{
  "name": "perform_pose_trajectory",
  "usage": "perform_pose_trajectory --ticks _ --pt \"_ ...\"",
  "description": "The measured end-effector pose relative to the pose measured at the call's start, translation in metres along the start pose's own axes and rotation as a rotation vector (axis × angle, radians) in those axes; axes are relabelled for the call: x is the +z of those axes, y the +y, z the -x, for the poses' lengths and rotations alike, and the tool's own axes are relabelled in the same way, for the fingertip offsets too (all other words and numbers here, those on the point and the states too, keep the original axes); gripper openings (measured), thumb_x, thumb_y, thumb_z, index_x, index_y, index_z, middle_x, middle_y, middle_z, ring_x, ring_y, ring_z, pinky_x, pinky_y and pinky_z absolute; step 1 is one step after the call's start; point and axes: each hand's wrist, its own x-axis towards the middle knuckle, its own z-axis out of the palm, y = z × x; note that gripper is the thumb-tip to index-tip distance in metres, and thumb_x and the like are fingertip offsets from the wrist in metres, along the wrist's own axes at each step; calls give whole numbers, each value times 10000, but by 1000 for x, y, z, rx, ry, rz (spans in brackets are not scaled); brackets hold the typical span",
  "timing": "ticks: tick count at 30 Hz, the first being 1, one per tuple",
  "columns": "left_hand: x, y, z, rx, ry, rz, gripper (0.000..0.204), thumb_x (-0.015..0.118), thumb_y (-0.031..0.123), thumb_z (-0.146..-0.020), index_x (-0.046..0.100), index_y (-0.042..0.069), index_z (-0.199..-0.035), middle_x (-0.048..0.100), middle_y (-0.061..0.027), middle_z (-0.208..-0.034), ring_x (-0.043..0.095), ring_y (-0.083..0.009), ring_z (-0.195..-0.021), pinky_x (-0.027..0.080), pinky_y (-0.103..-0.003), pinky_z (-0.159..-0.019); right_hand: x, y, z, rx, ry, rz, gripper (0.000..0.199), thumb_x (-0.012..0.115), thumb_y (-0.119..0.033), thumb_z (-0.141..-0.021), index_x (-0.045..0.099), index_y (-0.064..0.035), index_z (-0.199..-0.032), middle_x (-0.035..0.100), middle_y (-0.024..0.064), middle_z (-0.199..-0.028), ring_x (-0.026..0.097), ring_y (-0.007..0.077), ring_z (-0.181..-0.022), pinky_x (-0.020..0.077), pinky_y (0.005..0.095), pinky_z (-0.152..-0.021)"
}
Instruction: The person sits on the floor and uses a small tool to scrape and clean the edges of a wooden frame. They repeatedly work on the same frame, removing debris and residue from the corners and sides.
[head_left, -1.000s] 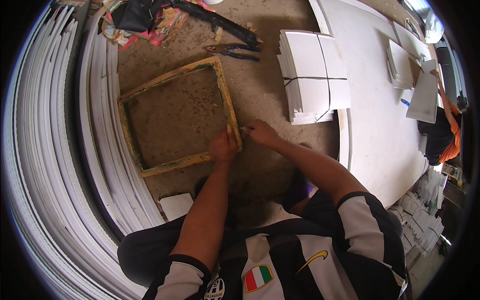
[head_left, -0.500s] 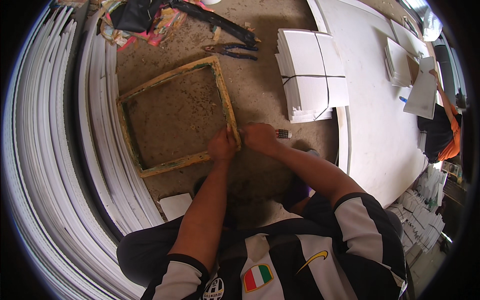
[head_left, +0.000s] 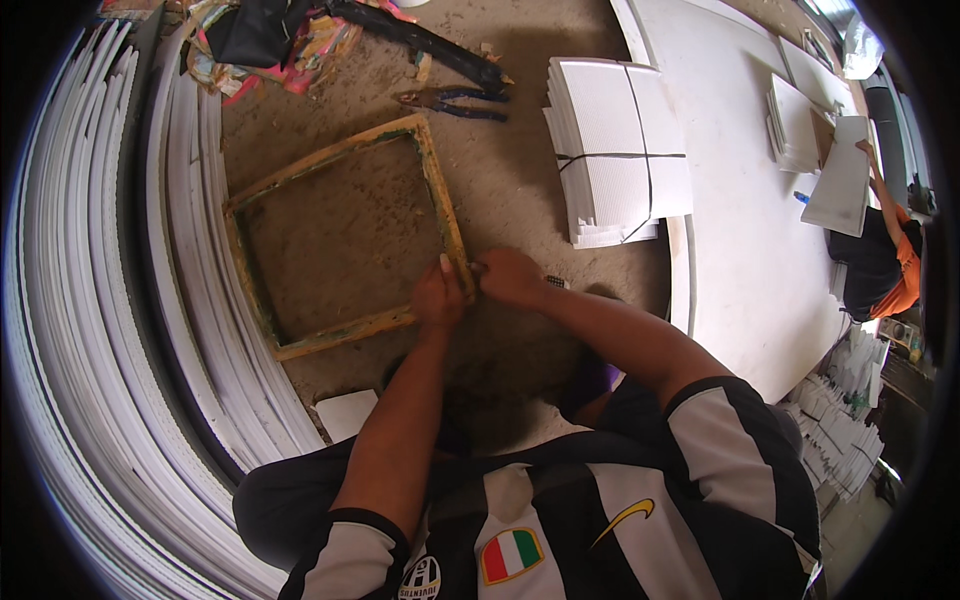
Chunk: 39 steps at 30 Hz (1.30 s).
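A worn, yellowish wooden frame with four sides and an open middle lies tilted on the brown floor. My left hand is closed round its right side close to the near corner, thumb along the wood. Just right of that side, my right hand is a fist round a slim tool with a checkered handle. Only the handle's end shows behind the fist; the tool's working end is hidden, so its kind is unclear. The two fists are close together, with the frame's edge between them.
Pliers with dark handles lie beyond the frame, near a scrap heap. To the right are a strapped stack of white sheets and a white table. Long white sheets line the left. A person in orange handles a panel.
My right hand has shifted slightly left, closer to the frame's edge, and less of the checkered handle shows. My left hand keeps its hold. The whole view has shifted a little.
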Motion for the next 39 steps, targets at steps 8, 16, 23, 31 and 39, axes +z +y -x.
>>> perform_pose_trajectory --ticks 8,16,23,31,39 --pt "0 -2 3 -128 71 53 597 337 416 -1101 754 -3 -1015 703 -250 -866 682 -459 -801 530 -533 -715 -24 -4 -9 -112 -221 147 287 612 -329 -944 740 -76 -982 721 222 -887 707 396 -859 551 481 -787" --pt "0 -3 -1 -91 157 148 542 421 428 -1090 752 9 -1000 702 -231 -832 692 -422 -753 508 -509 -640 -5 32 -12 48 -22 -329 346 639 -407 -952 753 -83 -910 725 185 -872 699 380 -815 537 481 -763" --pt "-8 13 -3 -97 137 49 471 605 431 -1026 745 -6 -1132 738 -227 -920 734 -357 -811 555 -444 -734 -15 5 12 -38 -60 77 241 603 -275 -923 772 -112 -978 738 174 -891 727 377 -885 562 525 -792" --pt "-4 12 -1 -139 126 8 429 618 442 -1019 761 53 -1127 733 -196 -840 730 -338 -729 554 -444 -666 0 5 22 -126 86 142 193 615 -238 -898 734 -109 -979 729 143 -857 726 354 -788 569 498 -683" --pt "-2 5 -2 30 147 0 461 528 386 -1075 713 2 -899 652 -202 -716 642 -359 -595 488 -467 -572 2 -5 23 -64 44 187 224 616 -214 -872 712 -110 -1045 736 132 -895 734 350 -790 579 502 -689"
